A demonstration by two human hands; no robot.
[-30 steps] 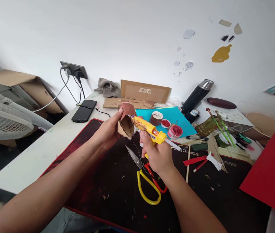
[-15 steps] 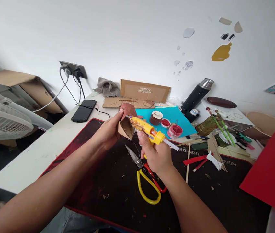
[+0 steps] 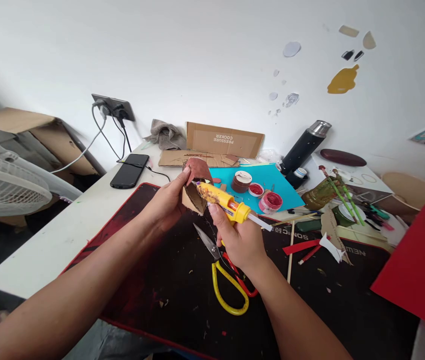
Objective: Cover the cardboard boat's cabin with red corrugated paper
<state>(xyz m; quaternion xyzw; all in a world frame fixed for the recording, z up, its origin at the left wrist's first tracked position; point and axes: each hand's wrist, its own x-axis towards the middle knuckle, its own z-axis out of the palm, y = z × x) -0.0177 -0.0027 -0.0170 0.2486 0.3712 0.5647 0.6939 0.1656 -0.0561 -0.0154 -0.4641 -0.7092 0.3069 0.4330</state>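
My left hand (image 3: 170,202) is closed on a folded cardboard piece (image 3: 198,171), painted reddish-brown on its upper side and bare brown cardboard below. In my right hand (image 3: 237,237) is a yellow hot glue gun (image 3: 224,201) with a clear glue stick poking out of its back end. The gun's nozzle points left, at the inner edge of the cardboard piece; whether it touches is too small to tell. Beneath my hands, scissors (image 3: 229,285) with one yellow and one red handle lie on the black desk mat (image 3: 159,280).
Paint pots (image 3: 271,202) stand on a blue sheet (image 3: 291,192) behind my hands. A phone (image 3: 129,171) lies at left, near a fan (image 3: 9,185). To the right are a black flask (image 3: 306,145), a jar with green sticks (image 3: 319,194) and a red sheet (image 3: 418,265).
My right hand has shifted slightly left with the glue gun, so its nozzle reaches further over the inside of the cardboard piece. My left hand has barely moved.
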